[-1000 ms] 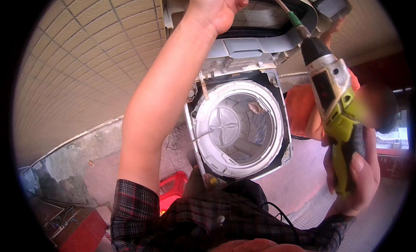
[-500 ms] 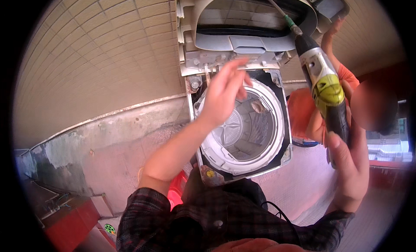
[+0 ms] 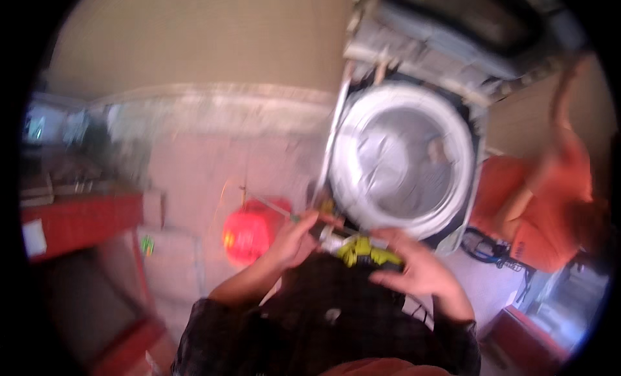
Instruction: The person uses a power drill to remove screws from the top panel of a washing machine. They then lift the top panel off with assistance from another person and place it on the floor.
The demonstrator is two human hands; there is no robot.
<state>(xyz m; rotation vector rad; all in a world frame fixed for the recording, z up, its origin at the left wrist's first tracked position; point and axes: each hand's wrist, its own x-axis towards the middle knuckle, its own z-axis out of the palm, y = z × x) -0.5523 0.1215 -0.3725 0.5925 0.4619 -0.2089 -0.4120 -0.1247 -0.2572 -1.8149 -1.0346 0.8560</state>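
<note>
Across my body lies a cordless screwdriver with a yellow-green, silver and dark body, its long thin bit pointing left. My right hand grips its rear part. At the front end, where the green-collared bit meets the tool, my left hand has its fingers closed round it; blur hides the exact grip. Just beyond my hands stands an opened top-loading washing machine. Inside its white ring the tub shows, with a small pale brownish patch on its wall. The machine's top cover is tilted up behind it.
A person in orange crouches right of the machine, one arm raised toward the top cover. A red plastic object is on the floor left of my hands. Farther left are a red table and a small green reel.
My right hand has brought the screwdriver down from the upper right to in front of me. My left hand has left the tub and come to its front end. The view has swung left.
</note>
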